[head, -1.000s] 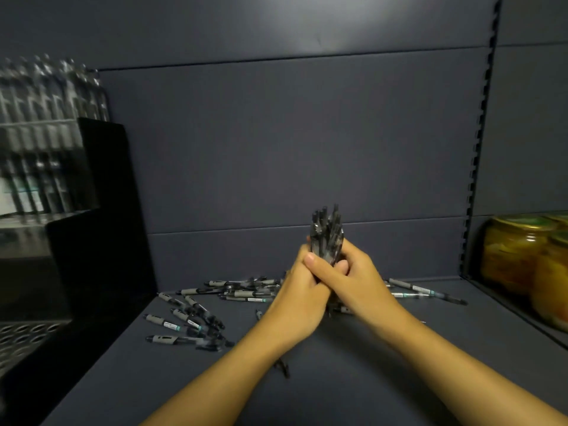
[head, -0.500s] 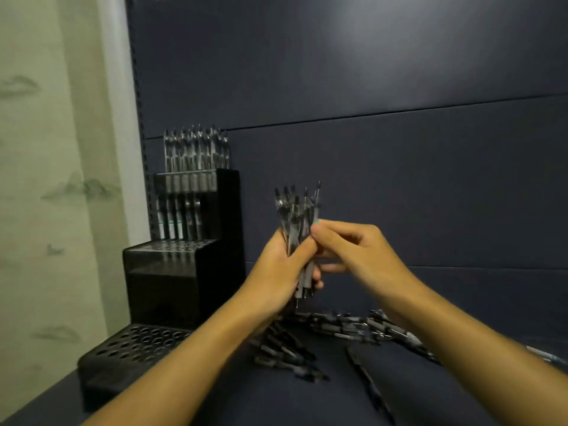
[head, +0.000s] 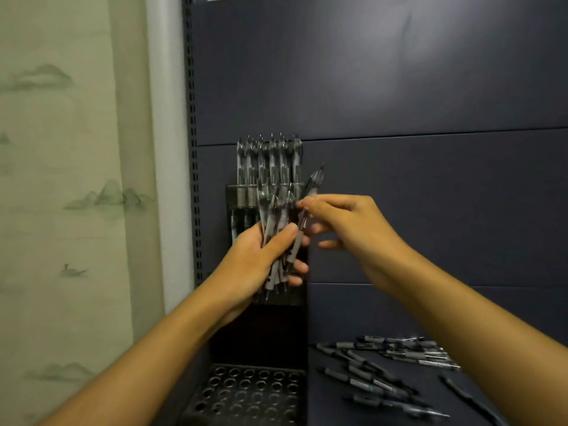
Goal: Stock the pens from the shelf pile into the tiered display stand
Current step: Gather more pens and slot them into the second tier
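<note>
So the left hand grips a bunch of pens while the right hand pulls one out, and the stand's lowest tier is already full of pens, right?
Not quite. In the head view the lowest tier shows only empty holes. The rest holds: the left hand grips the bunch of pens and the right hand pinches one pen.

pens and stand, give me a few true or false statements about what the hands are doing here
1. The left hand grips a bundle of pens. True.
2. The right hand is empty. False: it pinches a single pen.
3. The stand's top tier already holds upright pens. True.
4. The bottom tier is full of pens. False: its visible holes are empty.
5. Loose pens lie on the shelf right of the stand. True.
</note>
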